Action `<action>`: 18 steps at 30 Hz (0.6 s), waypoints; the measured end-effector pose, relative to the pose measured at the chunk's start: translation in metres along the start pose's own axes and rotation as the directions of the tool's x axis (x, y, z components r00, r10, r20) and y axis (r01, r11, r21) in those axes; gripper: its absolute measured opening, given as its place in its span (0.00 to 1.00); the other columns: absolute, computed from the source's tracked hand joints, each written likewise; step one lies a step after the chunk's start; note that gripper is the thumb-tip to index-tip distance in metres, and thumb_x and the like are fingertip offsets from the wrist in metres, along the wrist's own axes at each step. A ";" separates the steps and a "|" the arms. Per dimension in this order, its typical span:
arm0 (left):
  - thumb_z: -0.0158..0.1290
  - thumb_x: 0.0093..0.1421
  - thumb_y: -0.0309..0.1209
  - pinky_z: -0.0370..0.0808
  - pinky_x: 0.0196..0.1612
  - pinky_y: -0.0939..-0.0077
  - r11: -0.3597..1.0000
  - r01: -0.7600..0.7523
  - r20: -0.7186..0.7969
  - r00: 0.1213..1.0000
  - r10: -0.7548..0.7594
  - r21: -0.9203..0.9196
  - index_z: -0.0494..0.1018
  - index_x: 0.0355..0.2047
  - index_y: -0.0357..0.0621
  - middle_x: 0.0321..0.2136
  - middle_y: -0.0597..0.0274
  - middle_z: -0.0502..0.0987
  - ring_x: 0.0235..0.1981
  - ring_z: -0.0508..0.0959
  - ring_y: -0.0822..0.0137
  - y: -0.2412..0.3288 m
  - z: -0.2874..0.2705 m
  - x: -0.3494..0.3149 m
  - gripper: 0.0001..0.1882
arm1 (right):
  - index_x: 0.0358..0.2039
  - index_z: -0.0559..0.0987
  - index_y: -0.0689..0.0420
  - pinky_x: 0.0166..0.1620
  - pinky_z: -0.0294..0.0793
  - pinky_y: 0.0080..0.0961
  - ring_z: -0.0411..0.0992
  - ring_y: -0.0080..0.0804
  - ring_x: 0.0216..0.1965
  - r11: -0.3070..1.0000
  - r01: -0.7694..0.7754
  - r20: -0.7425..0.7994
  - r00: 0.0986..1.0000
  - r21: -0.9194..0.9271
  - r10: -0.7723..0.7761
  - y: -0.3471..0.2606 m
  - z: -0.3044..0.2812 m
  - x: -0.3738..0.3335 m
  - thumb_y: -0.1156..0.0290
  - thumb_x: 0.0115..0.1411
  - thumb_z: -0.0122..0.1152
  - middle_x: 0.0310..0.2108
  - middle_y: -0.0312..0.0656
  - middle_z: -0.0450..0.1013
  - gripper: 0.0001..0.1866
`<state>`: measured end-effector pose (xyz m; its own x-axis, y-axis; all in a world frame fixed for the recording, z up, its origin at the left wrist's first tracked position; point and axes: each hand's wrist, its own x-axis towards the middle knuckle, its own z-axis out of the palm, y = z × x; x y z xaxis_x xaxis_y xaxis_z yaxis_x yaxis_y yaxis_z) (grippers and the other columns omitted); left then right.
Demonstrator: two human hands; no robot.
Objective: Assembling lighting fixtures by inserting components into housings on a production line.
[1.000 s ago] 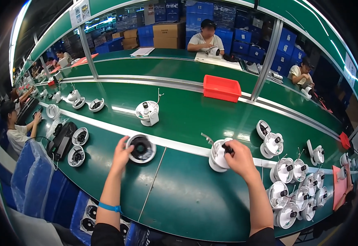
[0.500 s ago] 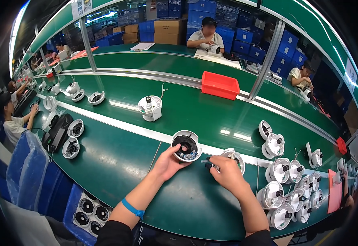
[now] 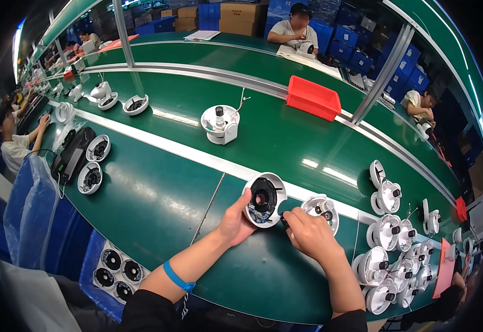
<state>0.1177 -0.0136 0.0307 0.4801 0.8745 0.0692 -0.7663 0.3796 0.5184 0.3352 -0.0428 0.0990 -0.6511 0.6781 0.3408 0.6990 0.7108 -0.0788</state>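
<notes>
My left hand [image 3: 236, 222] is closed around the rim of a white round camera housing [image 3: 279, 193], lifted over the green bench and tilted. A black ring with a central hole fills the housing, and small circuit-board parts show along its lower edge. Close by its right rim, my right hand [image 3: 312, 234] pinches a small black part [image 3: 284, 220], mostly covered by the fingers. Just behind that hand rests another white housing [image 3: 334, 214] with a lens unit inside, partly hidden.
A white camera base [image 3: 221, 128] stands on the belt beyond. Several white camera units [image 3: 385, 232] crowd the right side. Two housings [image 3: 90, 178] and a black power tool [image 3: 77, 154] lie left. A red bin [image 3: 312, 99] sits farther back; a blue crate [image 3: 89, 276] is below the bench.
The held housing has been tipped more upright, its inside turned toward my right hand. My right hand has come closer to its rim with the black part. The whole view has shifted slightly.
</notes>
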 end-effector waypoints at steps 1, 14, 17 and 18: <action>0.47 0.72 0.57 0.68 0.66 0.59 1.000 0.022 0.048 0.999 -0.022 0.002 0.58 0.70 0.45 0.63 0.58 0.70 0.63 0.71 0.63 -0.001 -0.006 -0.001 0.37 | 0.42 0.76 0.60 0.24 0.77 0.34 0.77 0.39 0.25 1.000 0.002 0.005 1.000 0.005 -0.002 -0.001 0.002 0.002 0.73 0.51 0.68 0.33 0.42 0.71 0.17; 0.62 0.61 0.59 0.61 0.70 0.65 0.956 -0.140 0.186 0.978 0.093 0.257 0.48 0.75 0.39 0.67 0.52 0.65 0.68 0.65 0.61 0.004 0.018 -0.010 0.56 | 0.39 0.78 0.58 0.21 0.72 0.28 0.75 0.29 0.20 0.989 0.133 -0.076 0.988 -0.059 -0.137 -0.009 0.017 0.003 0.65 0.44 0.74 0.25 0.36 0.70 0.22; 0.65 0.53 0.66 0.68 0.67 0.63 0.921 -0.106 0.126 0.990 0.063 0.376 0.47 0.75 0.38 0.66 0.50 0.65 0.65 0.69 0.61 0.006 0.022 -0.012 0.64 | 0.39 0.79 0.58 0.22 0.72 0.27 0.74 0.27 0.21 0.985 0.145 -0.087 0.984 -0.097 -0.154 -0.010 0.020 0.002 0.64 0.42 0.74 0.26 0.36 0.70 0.23; 0.66 0.53 0.65 0.69 0.66 0.63 0.910 -0.130 0.123 0.989 0.088 0.393 0.48 0.75 0.39 0.66 0.50 0.65 0.65 0.69 0.61 0.005 0.021 -0.012 0.64 | 0.39 0.79 0.58 0.22 0.72 0.26 0.74 0.26 0.21 0.980 0.153 -0.106 0.980 -0.124 -0.166 -0.012 0.020 0.002 0.64 0.42 0.73 0.26 0.35 0.69 0.23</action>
<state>0.1169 -0.0288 0.0505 0.4597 0.8607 0.2188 -0.5917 0.1132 0.7982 0.3191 -0.0459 0.0816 -0.7231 0.5268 0.4467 0.6225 0.7773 0.0910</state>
